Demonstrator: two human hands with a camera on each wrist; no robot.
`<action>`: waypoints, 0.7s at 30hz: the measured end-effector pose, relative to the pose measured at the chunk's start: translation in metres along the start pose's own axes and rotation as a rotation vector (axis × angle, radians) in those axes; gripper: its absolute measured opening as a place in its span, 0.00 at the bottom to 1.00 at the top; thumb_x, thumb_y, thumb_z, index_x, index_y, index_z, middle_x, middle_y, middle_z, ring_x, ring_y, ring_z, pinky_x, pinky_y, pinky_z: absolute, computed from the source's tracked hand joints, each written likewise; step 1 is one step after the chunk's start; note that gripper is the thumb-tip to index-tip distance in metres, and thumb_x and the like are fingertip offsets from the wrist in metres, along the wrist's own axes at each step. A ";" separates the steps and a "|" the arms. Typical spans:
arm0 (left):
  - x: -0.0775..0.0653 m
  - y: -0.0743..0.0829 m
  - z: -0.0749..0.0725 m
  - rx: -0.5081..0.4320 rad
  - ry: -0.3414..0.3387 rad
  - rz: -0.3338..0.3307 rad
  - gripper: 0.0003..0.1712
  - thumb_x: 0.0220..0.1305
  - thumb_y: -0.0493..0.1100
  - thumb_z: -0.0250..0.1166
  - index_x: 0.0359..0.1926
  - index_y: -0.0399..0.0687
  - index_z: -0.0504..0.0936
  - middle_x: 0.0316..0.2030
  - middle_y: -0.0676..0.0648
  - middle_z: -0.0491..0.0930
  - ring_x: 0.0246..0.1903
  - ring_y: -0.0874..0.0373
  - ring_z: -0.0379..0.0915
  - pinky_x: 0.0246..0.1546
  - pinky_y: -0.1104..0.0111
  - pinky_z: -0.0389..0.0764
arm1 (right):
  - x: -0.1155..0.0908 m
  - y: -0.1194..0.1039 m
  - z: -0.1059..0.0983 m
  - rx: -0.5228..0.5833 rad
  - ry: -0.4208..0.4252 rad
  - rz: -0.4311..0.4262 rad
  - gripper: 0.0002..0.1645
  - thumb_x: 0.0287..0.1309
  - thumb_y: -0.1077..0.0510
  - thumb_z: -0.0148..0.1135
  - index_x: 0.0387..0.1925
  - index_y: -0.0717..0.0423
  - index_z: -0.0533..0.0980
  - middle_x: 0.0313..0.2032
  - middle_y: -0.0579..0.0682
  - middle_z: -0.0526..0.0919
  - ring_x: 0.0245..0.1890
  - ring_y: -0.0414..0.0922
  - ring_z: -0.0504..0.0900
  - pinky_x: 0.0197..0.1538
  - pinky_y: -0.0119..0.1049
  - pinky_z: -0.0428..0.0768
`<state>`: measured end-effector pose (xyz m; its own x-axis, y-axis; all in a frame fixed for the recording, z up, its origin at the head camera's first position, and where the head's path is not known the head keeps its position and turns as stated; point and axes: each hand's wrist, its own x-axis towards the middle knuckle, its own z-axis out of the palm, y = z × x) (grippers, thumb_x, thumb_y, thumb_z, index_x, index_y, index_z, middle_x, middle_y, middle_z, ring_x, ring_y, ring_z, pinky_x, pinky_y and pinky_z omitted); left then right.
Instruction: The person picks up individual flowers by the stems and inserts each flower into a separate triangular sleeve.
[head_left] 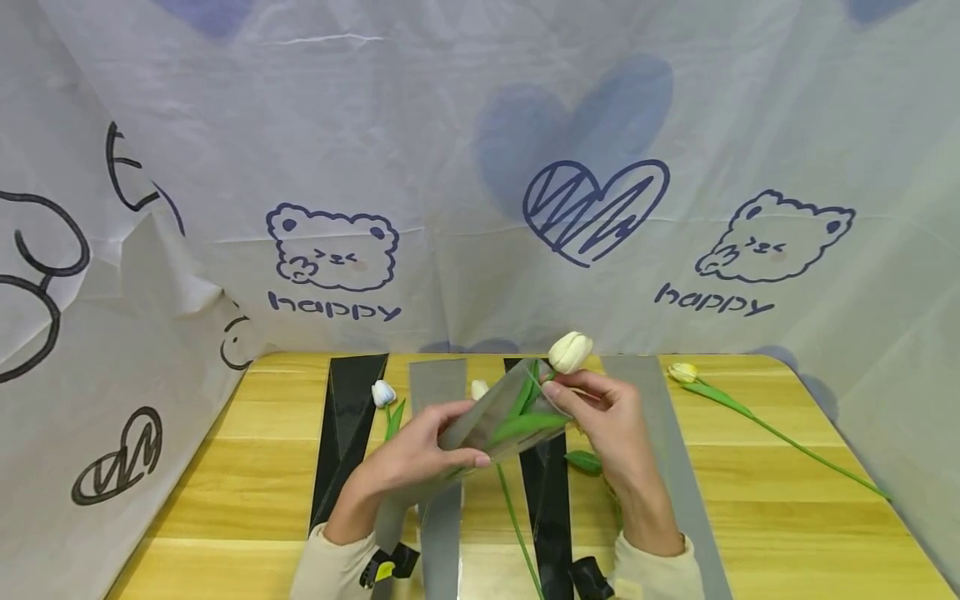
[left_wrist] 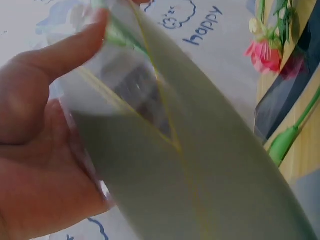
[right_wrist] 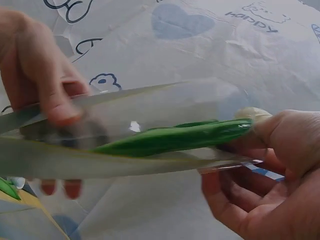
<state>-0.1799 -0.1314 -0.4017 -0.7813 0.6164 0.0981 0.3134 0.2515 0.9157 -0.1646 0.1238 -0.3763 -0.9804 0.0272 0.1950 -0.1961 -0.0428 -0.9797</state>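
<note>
A clear-and-grey flower sleeve [head_left: 467, 429] is held tilted above the table between both hands. My left hand [head_left: 412, 450] grips its lower left part, thumb in front and fingers behind. Inside, the green leaves [head_left: 531, 427] of a white tulip [head_left: 570, 352] show through the clear film, while its bloom sticks out at the upper end. Just below that bloom, my right hand [head_left: 611, 417] pinches the tulip at the sleeve's mouth. In the right wrist view the bloom is mostly hidden behind the right hand, and the leaves [right_wrist: 175, 139] lie lengthwise in the sleeve.
Black [head_left: 352, 417] and grey [head_left: 637, 371] flat sleeves lie across the wooden table [head_left: 262, 433]. A blue-white tulip [head_left: 383, 393] lies left, a yellow tulip [head_left: 684, 372] right. Another pale bloom [head_left: 479, 388] shows behind the held sleeve. The left wrist view has a pink flower [left_wrist: 265, 56]. Printed cloth [head_left: 450, 167] hangs behind.
</note>
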 end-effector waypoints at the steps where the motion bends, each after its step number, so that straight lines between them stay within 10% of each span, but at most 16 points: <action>1: -0.001 -0.002 -0.002 0.013 -0.018 0.006 0.22 0.66 0.39 0.72 0.59 0.40 0.80 0.41 0.45 0.82 0.36 0.56 0.77 0.37 0.66 0.79 | 0.000 0.000 -0.001 0.006 0.024 -0.008 0.07 0.63 0.68 0.69 0.42 0.70 0.85 0.43 0.50 0.87 0.38 0.40 0.88 0.35 0.31 0.82; 12: 0.000 -0.007 -0.001 0.053 0.015 -0.012 0.14 0.62 0.38 0.75 0.48 0.47 0.84 0.38 0.49 0.82 0.35 0.55 0.76 0.36 0.65 0.77 | -0.001 -0.003 -0.001 0.078 0.137 -0.079 0.05 0.63 0.69 0.69 0.39 0.69 0.85 0.36 0.48 0.88 0.30 0.41 0.84 0.27 0.33 0.82; 21: -0.001 -0.005 0.002 0.001 0.062 -0.035 0.10 0.64 0.38 0.73 0.45 0.47 0.85 0.36 0.48 0.86 0.34 0.52 0.80 0.37 0.65 0.78 | -0.006 -0.004 -0.009 0.048 0.004 -0.106 0.10 0.59 0.72 0.70 0.42 0.76 0.83 0.45 0.54 0.86 0.39 0.41 0.83 0.34 0.32 0.83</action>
<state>-0.1796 -0.1312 -0.4071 -0.8236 0.5600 0.0900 0.2858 0.2727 0.9187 -0.1581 0.1325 -0.3734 -0.9541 0.0379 0.2969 -0.2992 -0.0873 -0.9502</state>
